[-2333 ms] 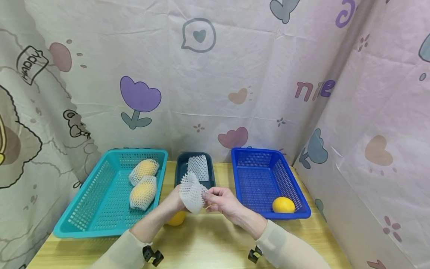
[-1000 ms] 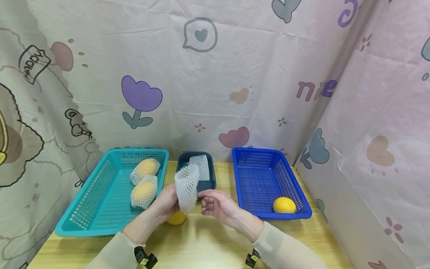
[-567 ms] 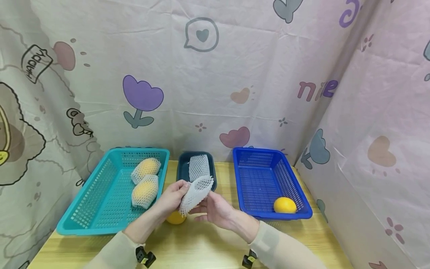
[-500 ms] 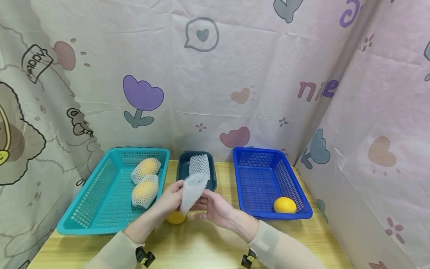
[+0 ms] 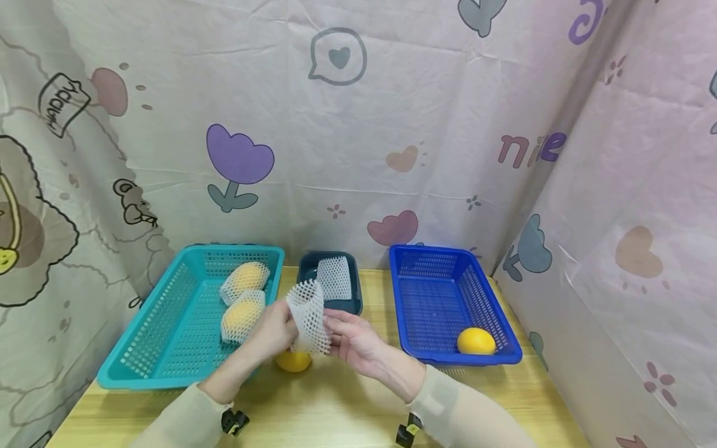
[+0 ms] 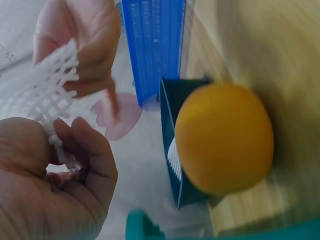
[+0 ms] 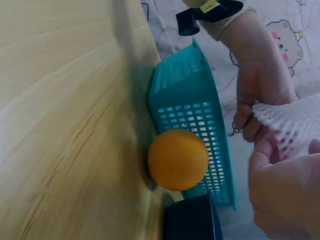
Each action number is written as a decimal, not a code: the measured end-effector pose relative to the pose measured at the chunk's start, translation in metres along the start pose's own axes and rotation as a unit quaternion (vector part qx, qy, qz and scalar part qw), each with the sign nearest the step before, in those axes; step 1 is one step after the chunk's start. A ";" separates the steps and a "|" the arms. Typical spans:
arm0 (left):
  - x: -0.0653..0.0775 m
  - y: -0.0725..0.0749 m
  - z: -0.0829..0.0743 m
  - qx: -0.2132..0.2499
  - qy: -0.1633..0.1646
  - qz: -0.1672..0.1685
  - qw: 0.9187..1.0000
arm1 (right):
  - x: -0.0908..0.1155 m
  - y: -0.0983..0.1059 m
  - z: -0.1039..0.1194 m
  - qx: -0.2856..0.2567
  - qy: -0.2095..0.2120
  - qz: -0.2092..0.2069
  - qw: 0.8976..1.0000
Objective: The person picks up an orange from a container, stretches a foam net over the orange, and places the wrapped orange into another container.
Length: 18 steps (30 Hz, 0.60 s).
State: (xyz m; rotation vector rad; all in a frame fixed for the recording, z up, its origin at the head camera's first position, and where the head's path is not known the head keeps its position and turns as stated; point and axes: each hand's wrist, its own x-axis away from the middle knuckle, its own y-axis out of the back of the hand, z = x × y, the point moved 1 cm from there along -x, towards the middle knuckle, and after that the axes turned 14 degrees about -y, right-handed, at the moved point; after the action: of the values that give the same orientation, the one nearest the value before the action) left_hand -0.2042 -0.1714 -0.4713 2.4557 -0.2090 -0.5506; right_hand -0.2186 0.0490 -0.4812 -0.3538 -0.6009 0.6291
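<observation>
A white foam net sleeve [image 5: 311,317] is held above the table between both hands, its mouth gaping toward the top. My left hand [image 5: 277,328] grips its left side with curled fingers, which the left wrist view shows bunching the netting. On its right edge, my right hand [image 5: 358,343] pinches the net between thumb and fingers. Below the hands an orange-yellow round fruit [image 5: 294,361] sits on the table; the wrist views show it bare [image 6: 225,140]. No fruit can be made out inside the sleeve.
At left, a teal basket [image 5: 168,375] holds two net-wrapped yellow fruits [image 5: 243,317]. Behind the hands, a small dark tray [image 5: 348,307] contains flat foam netting [image 5: 334,278]. A blue basket [image 5: 428,298] at right holds one yellow fruit [image 5: 476,341]. Patterned cloth surrounds the table.
The sleeve has been turned about between the hands; half a second ago it leaned right, now its open end points up and left. Both hands stay close together. The fruits and baskets keep their places.
</observation>
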 end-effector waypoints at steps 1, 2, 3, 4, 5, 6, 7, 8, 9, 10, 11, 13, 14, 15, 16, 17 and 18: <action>-0.001 0.005 -0.008 0.000 0.019 0.000 1.000 | -0.001 0.000 -0.001 0.009 -0.008 -0.005 1.000; -0.001 0.008 -0.011 -0.019 0.020 0.003 1.000 | -0.001 0.000 -0.002 0.019 -0.017 -0.008 1.000; -0.002 0.011 -0.014 -0.044 0.021 0.003 0.999 | -0.002 0.001 -0.003 0.028 -0.027 -0.008 0.999; -0.001 0.013 -0.018 -0.068 0.022 0.004 0.997 | -0.002 0.001 -0.005 0.035 -0.038 -0.005 0.999; -0.001 0.015 -0.020 -0.091 0.019 0.005 0.996 | -0.002 0.000 -0.006 0.042 -0.049 0.002 0.998; 0.000 0.016 -0.022 -0.108 0.014 0.006 0.994 | -0.003 0.000 -0.006 0.051 -0.059 0.010 0.997; 0.001 0.017 -0.023 -0.123 0.006 0.007 0.992 | -0.003 0.000 -0.007 0.058 -0.066 0.019 0.996; 0.001 0.017 -0.024 -0.136 -0.005 0.005 0.991 | -0.004 -0.001 -0.008 0.063 -0.073 0.027 0.995; 0.002 0.017 -0.024 -0.144 -0.017 0.002 0.989 | -0.004 -0.001 -0.008 0.066 -0.078 0.032 0.994; 0.003 0.016 -0.023 -0.155 -0.033 -0.002 0.987 | -0.005 -0.002 -0.009 0.068 -0.078 0.036 0.994; 0.003 0.016 -0.022 -0.164 -0.046 -0.004 0.985 | -0.007 -0.001 -0.009 0.069 -0.076 0.034 0.994; 0.004 0.016 -0.021 -0.191 -0.067 -0.004 0.979 | -0.011 0.000 -0.010 0.069 -0.067 0.022 0.995; 0.004 0.016 -0.020 -0.206 -0.071 -0.002 0.976 | -0.013 0.002 -0.010 0.067 -0.063 0.014 0.996; 0.004 0.016 -0.019 -0.221 -0.068 0.003 0.973 | -0.015 0.004 -0.011 0.065 -0.057 0.006 0.996; 0.003 0.015 -0.019 -0.235 -0.058 0.012 0.970 | -0.018 0.005 -0.011 0.063 -0.053 -0.001 0.997; 0.002 0.015 -0.019 -0.250 -0.045 0.022 0.967 | -0.020 0.007 -0.012 0.064 -0.048 -0.007 0.997; 0.001 0.014 -0.018 -0.265 -0.034 0.030 0.963 | -0.022 0.009 -0.013 0.062 -0.047 -0.012 0.997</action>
State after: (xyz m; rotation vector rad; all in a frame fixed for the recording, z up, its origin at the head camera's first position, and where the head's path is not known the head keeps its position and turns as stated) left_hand -0.1959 -0.1736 -0.4499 1.9074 -0.1408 -0.5789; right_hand -0.2288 0.0399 -0.5044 -0.2006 -0.6521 0.6595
